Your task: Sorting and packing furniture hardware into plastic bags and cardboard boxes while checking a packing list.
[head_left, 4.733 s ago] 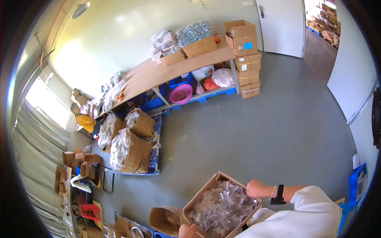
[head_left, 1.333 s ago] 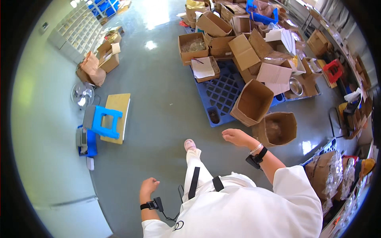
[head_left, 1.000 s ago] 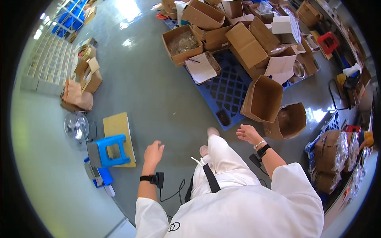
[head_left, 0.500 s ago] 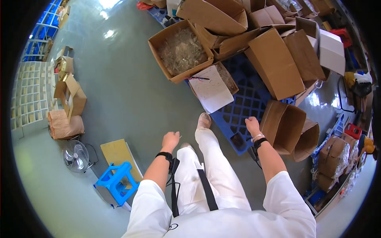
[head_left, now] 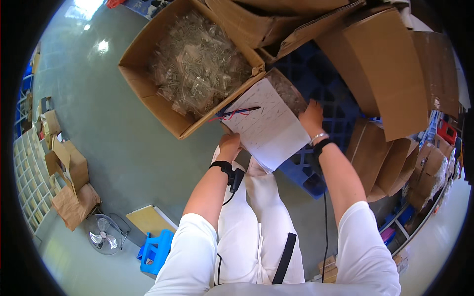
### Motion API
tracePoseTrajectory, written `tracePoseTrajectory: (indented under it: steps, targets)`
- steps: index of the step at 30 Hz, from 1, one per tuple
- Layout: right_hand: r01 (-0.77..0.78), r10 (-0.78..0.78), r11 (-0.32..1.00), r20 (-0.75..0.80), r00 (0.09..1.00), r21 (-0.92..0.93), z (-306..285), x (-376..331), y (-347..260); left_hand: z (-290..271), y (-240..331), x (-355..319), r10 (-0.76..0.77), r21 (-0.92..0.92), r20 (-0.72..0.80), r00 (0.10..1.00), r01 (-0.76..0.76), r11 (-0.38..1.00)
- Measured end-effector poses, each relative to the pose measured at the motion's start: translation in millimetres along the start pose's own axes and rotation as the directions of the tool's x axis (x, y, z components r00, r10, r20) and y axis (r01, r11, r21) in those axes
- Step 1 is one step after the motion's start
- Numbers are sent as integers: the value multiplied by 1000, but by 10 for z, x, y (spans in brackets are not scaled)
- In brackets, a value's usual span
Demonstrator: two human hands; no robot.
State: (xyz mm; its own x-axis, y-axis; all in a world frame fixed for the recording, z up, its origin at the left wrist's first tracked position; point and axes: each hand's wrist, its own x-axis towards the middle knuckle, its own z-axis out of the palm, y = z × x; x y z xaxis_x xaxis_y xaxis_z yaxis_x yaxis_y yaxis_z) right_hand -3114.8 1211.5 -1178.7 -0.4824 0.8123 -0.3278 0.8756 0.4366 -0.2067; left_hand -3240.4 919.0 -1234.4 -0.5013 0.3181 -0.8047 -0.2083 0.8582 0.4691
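Note:
Below me stands a small open cardboard box (head_left: 292, 85), partly covered by white paper sheets (head_left: 276, 130) with handwriting. A dark pen (head_left: 242, 112) with a red string lies on the sheets. My left hand (head_left: 230, 145) is closed at the box's left side, by the edge of the paper, its fingertips partly hidden. On the right side, my right hand (head_left: 312, 119) grips the box edge with curled fingers. Clear plastic packets show in the uncovered part of the box. Touching it at the upper left is a larger open carton (head_left: 150, 101) full of clear packets (head_left: 197, 61).
A blue plastic pallet (head_left: 340, 108) lies under the small box. Empty-looking cartons (head_left: 390, 69) crowd the right and far side. On the left stand a fan (head_left: 103, 236), a blue stool (head_left: 157, 251), a brown paper bag (head_left: 74, 204) and an open box (head_left: 74, 163).
I have moved nearer to the cartons and leaned in. Both hands have reached forward from free air to the sides of the small box under the paper.

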Motion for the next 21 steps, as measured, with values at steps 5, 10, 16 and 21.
tracePoseTrajectory:
  steps: [5, 10, 16, 21]
  targets:
    - [116, -65, 974, 257, 964, -193, 151, 393, 334, 40, 583, -38, -522, -200, 97, 847, 531, 824]
    - [208, -135, 956, 319, 938, -207, 170, 314, 148, -96, 241, -5, -166, 373, -84, 983, 186, 909]
    - [234, -204, 959, 183, 962, -159, -370, -499, 408, -487, 618, -361, 89, 590, 53, 995, -103, 801]
    - [-144, 155, 987, 172, 973, -76, -1689, -1890, 480, -910, 1955, -1588, 122, 780, 254, 960, -278, 561]
